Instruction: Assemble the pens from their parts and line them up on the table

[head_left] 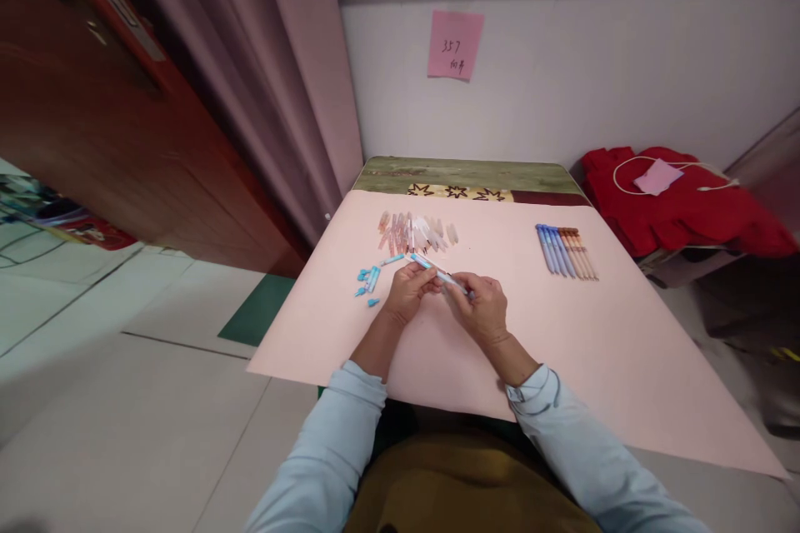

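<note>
Both my hands meet over the middle of the pink sheet (593,350), holding one light blue pen (437,273) between them. My left hand (409,290) pinches the pen's left end with closed fingers. My right hand (482,308) grips its right end, fingers curled. Just beyond the hands lies a heap of clear and pinkish pen barrels (416,233). To the left of my left hand sit several small blue pen parts (370,279).
A row of finished blue and orange pens (567,251) lies at the right of the sheet. A red cloth with a white cable (681,200) rests on a seat to the right. The wall with a pink note (455,44) stands behind; a curtain and door are at left.
</note>
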`<move>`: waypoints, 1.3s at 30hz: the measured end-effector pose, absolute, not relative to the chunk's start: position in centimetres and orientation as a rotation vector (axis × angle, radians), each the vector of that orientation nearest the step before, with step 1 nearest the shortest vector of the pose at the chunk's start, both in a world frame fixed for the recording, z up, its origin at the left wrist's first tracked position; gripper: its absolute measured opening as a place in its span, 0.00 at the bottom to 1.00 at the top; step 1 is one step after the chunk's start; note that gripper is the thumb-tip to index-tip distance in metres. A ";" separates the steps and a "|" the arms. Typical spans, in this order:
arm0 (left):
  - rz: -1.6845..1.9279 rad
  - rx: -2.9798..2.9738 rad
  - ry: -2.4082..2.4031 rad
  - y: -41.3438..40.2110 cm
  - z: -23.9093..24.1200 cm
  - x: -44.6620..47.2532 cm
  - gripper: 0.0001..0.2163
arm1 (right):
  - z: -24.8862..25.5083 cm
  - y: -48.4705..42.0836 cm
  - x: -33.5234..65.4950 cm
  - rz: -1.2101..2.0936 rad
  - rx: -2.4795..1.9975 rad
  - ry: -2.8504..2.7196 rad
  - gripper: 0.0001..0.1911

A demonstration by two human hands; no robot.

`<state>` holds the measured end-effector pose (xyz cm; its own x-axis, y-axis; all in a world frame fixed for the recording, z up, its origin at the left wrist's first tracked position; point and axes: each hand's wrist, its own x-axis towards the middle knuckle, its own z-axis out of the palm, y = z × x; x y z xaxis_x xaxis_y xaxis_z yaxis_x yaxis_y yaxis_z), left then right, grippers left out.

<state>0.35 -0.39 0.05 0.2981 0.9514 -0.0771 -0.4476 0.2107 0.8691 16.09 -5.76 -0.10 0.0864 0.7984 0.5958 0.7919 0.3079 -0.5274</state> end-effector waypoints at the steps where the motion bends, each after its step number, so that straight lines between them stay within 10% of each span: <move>1: 1.103 0.866 0.727 -0.4 0.0 0.4 0.14 | -0.1 -5.8 16.1 0.006 -1.446 -1.682 0.15; 23: 1.474 1.580 1.692 -5.4 1.3 -4.6 0.05 | -0.7 -5.5 16.4 -0.020 -1.393 -1.656 0.07; 39: 1.015 2.171 2.007 -7.3 0.0 -9.0 0.07 | -0.5 -5.5 16.4 0.138 -1.461 -1.578 0.09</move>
<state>-8.97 -7.32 -0.01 -0.0350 0.8969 0.4408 0.8868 -0.1756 0.4276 16.41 -5.54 -0.45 0.1618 0.8236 0.5436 0.7167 0.2806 -0.6385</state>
